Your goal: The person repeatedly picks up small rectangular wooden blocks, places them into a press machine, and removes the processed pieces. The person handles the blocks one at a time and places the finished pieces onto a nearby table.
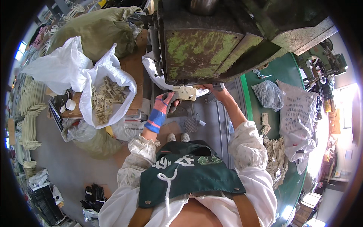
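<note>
The left hand (pixel 168 101), in a pink-and-blue striped glove, had its fingers closed on the left end of a cream plate (pixel 187 93), right by the lower edge of a worn green machine (pixel 200 53). The right hand (pixel 222 94) was up at that edge too, to the plate's right; I couldn't tell whether its fingers gripped anything. What worried me was a pinch: both hands were so near that any moving part coming down could have caught them. Gripped by one end, the plate might also have tipped if the glove slipped. More plates (pixel 276 155) lay heaped on the green table (pixel 293 185).
</note>
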Available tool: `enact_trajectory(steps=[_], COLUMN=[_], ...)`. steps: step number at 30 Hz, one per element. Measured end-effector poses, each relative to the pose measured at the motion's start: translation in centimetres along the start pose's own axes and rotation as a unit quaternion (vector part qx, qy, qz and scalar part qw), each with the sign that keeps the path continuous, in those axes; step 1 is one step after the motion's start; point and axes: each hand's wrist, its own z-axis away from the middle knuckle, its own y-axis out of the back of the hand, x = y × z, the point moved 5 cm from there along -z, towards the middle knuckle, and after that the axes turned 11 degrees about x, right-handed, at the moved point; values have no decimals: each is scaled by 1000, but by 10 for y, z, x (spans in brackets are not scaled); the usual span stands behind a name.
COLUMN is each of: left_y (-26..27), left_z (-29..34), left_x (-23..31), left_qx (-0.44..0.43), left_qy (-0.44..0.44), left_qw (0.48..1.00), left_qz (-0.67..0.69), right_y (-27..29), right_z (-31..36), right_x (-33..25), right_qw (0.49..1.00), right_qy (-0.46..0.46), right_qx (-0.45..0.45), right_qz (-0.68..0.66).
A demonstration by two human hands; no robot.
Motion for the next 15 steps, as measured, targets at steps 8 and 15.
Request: enact_trajectory(steps=[8, 15], left_y=[-4, -5], left_z=[8, 8], left_x=[4, 6], left_qx=[40, 62], left_qy=[-4, -2], left_qw=[999, 997], left_qz=[-32, -54], right_y=[-6, -77], right_z=[68, 86], right_x=[-46, -91], right_qw=[998, 791], right_qy=[1, 515], right_qx=[50, 117], right_qz=[42, 309])
